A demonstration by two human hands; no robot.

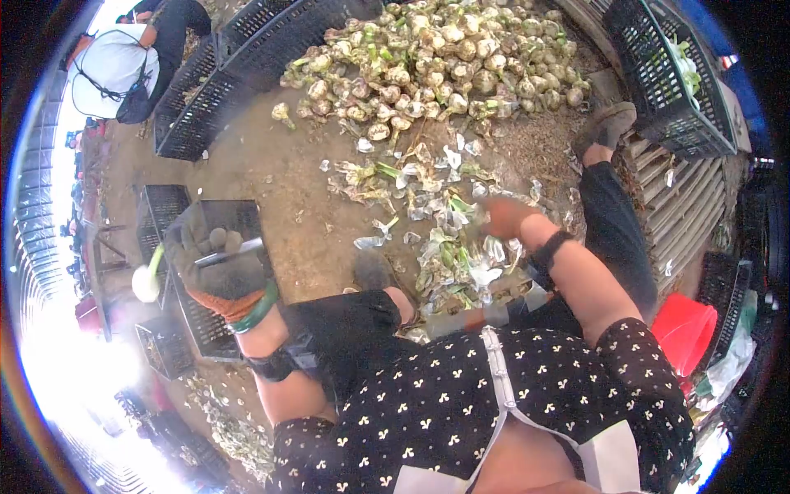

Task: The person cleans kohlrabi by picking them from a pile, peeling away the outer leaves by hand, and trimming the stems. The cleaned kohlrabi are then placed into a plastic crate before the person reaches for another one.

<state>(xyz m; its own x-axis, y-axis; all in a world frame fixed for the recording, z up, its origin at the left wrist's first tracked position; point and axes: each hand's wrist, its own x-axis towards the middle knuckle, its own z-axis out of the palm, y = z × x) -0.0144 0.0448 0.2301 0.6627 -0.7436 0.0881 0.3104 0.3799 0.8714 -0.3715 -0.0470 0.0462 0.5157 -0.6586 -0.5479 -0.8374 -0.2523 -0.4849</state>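
My left hand [216,262], in a dark glove with an orange-brown cuff, is closed around a knife [233,252] whose pale blade shows across the fingers. Just past the glove's outer edge is a white garlic bulb [146,285], its green stem pointing up towards the hand. Below that hand stands a black plastic crate [212,329]. My right hand [506,218] is low over a heap of garlic peelings [453,255] between my legs, its fingers smeared by motion. A large pile of garlic bulbs [461,62] lies on the ground ahead.
Black crates [193,111] line the far left of the pile, and another crate [675,78] stands at the right on wooden slats [683,198]. A person in a pale hat [111,74] sits at the upper left. A red plastic container [685,333] is by my right side.
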